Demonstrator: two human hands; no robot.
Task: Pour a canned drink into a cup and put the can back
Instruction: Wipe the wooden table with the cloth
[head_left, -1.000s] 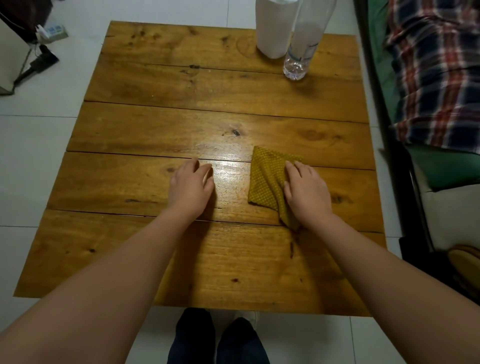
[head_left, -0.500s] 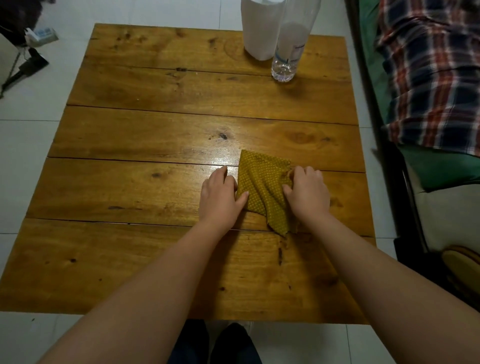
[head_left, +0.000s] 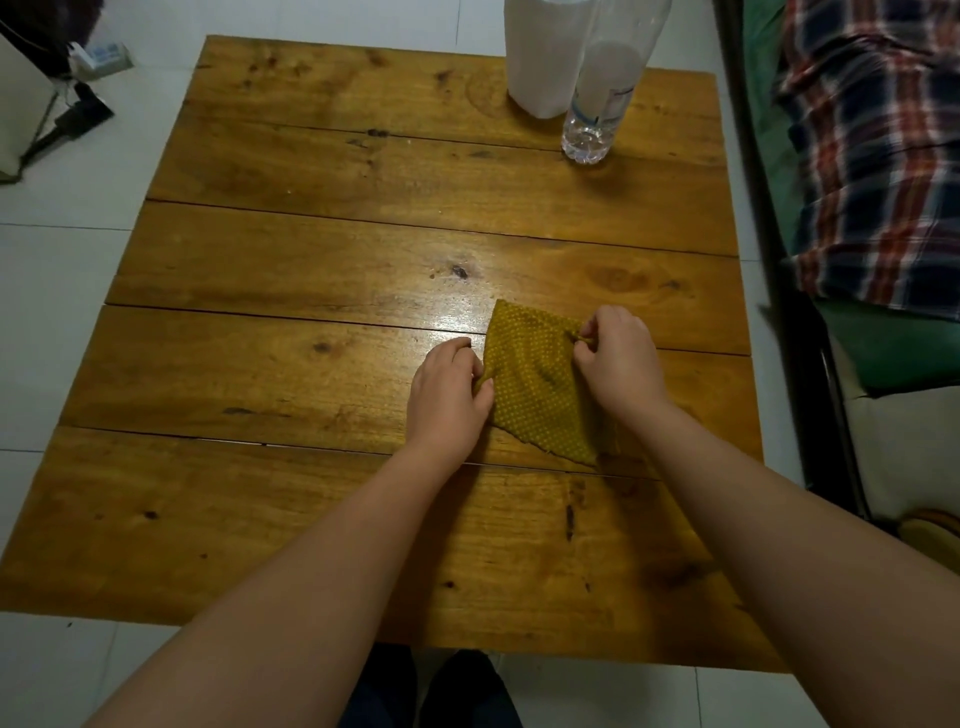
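A mustard-yellow dotted cloth (head_left: 535, 379) lies folded on the wooden table (head_left: 322, 249), right of centre. My left hand (head_left: 449, 395) pinches its left edge. My right hand (head_left: 621, 358) pinches its upper right corner between thumb and fingers. No can and no cup are in view. At the table's far edge stand a white cylinder-shaped container (head_left: 543, 52) and a clear plastic bottle (head_left: 602, 98), both cut off by the top of the frame.
A bed or couch with a plaid fabric (head_left: 878, 156) and a green sheet runs along the table's right side. White floor tiles surround the table. A dark stand and cables (head_left: 72, 119) lie on the floor at the far left.
My left hand moved right from the bare table to the cloth's left edge. My right hand went from lying flat on the cloth to pinching its upper right corner.
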